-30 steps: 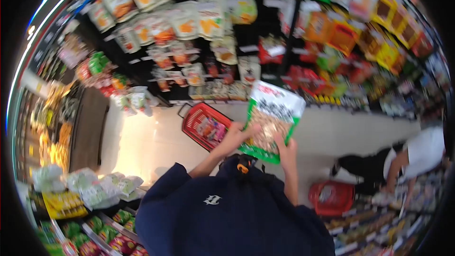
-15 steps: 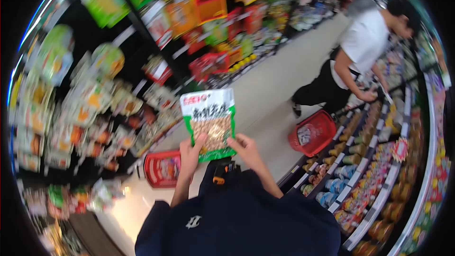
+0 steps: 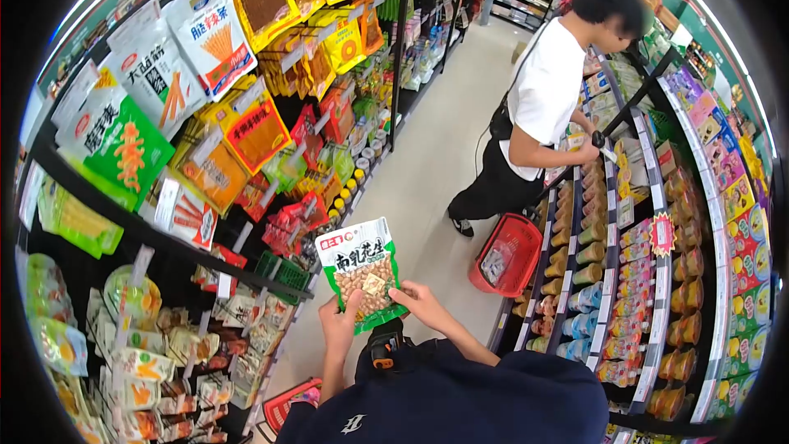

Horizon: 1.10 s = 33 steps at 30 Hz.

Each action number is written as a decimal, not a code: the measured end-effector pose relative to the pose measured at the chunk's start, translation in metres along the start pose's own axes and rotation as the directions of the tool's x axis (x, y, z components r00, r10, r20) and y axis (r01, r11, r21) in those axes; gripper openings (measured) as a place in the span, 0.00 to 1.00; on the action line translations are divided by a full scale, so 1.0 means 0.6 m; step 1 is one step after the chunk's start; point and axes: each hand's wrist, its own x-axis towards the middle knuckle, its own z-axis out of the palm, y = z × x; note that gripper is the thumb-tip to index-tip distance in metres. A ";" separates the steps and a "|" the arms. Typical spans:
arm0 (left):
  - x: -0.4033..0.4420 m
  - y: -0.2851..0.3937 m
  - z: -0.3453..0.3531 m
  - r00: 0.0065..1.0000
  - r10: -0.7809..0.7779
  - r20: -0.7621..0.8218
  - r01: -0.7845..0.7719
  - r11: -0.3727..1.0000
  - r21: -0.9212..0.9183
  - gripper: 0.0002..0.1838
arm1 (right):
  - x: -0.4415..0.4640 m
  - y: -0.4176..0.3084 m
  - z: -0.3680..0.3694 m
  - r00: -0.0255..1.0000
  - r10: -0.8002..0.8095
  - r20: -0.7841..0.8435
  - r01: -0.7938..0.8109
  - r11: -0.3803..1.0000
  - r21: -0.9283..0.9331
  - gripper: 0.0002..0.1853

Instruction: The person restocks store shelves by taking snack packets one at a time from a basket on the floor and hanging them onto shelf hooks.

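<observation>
- Head view: the left hand (image 3: 337, 327) is partly curled round the lower left edge of a nut packet (image 3: 362, 270), thumb on the front, the other fingers mostly hidden behind.
- Head view: the right hand (image 3: 421, 304) is loosely bent, holding the packet's lower right edge with its thumb on the front; how firmly, I cannot tell.
- Head view: the packet is upright, printed side showing, in front of the wearer's dark shirt (image 3: 460, 395), above the aisle floor (image 3: 403, 197).
</observation>
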 end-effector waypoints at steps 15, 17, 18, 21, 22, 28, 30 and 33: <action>0.281 -0.032 -0.076 1.000 -0.011 0.004 0.011 1.000 0.003 0.17 | 0.288 -0.117 0.026 0.988 -0.056 0.145 0.070 0.993 -0.097 0.18; 0.298 -0.037 -0.074 0.999 -0.010 0.032 0.010 1.000 -0.002 0.17 | 0.308 -0.095 0.018 0.993 -0.028 0.114 0.040 0.994 -0.100 0.17; 0.309 -0.034 -0.070 0.998 -0.010 0.057 0.010 1.000 -0.008 0.17 | 0.315 -0.090 0.016 0.996 0.001 0.087 0.008 0.995 -0.104 0.17; 0.337 -0.018 -0.047 0.997 -0.010 0.072 0.014 0.999 -0.046 0.17 | 0.336 -0.075 0.003 0.998 -0.052 0.034 0.055 0.994 -0.092 0.18; 0.348 -0.017 -0.037 0.996 -0.038 0.084 0.045 0.995 -0.083 0.17 | 0.349 -0.071 -0.004 0.994 -0.105 0.013 0.105 0.991 -0.086 0.18; 0.435 -0.044 -0.002 0.986 -0.040 0.162 0.022 0.993 0.112 0.19 | 0.410 -0.085 -0.052 0.993 -0.069 -0.093 0.058 0.991 -0.117 0.22; 0.478 -0.039 0.021 0.990 0.013 0.141 -0.032 0.990 0.135 0.19 | 0.444 -0.105 -0.074 0.998 0.009 -0.056 -0.013 0.997 -0.073 0.19; 0.555 -0.026 0.068 0.984 0.029 0.175 -0.043 0.996 0.076 0.19 | 0.497 -0.142 -0.118 0.997 0.003 -0.083 -0.012 0.994 -0.105 0.17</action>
